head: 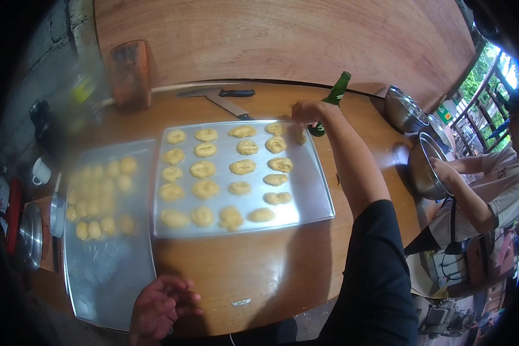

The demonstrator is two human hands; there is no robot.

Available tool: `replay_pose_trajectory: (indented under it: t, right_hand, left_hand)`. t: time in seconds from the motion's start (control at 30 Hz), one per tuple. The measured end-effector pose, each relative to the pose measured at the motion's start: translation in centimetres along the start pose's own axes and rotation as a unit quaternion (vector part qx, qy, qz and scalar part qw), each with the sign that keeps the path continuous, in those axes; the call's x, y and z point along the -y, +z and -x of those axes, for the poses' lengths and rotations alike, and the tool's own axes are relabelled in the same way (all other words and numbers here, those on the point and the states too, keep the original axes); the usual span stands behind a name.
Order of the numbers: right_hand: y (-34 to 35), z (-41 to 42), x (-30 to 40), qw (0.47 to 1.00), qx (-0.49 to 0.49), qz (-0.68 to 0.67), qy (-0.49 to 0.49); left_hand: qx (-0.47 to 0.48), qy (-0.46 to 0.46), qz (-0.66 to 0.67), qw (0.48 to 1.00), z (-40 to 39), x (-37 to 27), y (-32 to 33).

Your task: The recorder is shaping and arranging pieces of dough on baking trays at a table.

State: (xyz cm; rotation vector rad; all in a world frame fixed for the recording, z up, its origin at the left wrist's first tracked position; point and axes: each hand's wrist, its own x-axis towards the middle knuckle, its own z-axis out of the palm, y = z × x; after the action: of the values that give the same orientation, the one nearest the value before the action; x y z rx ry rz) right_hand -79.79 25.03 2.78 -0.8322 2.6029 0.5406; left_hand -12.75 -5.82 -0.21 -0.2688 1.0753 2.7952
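Note:
My right hand (pixel 308 113) reaches over the far right corner of a metal baking tray (pixel 309 190), above a shaped dough piece (pixel 301 134) at the end of the top row. Whether its fingers grip that piece is hidden. Rows of twisted or ring-shaped dough pieces (pixel 243 166) lie on this tray. My left hand (pixel 160 305) hovers at the near edge of the table with fingers loosely curled apart and nothing in it. To the left, a second metal tray (pixel 112 277) bears several smooth dough balls (pixel 94 229). A green glass bottle (pixel 338 88) stands just beyond my right hand.
Behind the tray lie a black-handled knife (pixel 238 93) and a flat-bladed tool (pixel 227 106). A wooden block (pixel 132 75) leans at the back wall. A white mug (pixel 41 172) stands left. Metal bowls (pixel 404 110) stand right, where another person (pixel 471 194) reaches into a bowl (pixel 428 173).

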Motion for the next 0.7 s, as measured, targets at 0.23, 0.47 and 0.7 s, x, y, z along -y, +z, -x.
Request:
replay_pose_trajectory:
  t: [0.23,0.47,0.7]
  right_hand:
    - [1.9,11.1,7.8,0.926,-0.308,-0.212,0.054]
    - [6.3,13.1,11.0,0.903,-0.27,-0.29,0.167]
    - [7.4,14.0,11.7,0.881,-0.288,-0.318,0.201]
  left_hand:
    - [-0.022,0.018,-0.005,1.0,1.5,0.0,0.2]
    - [0.023,-0.002,0.002,1.0,1.4,0.2,0.8]
    - [0.03,0.003,-0.007,1.0,2.0,0.3,1.0]
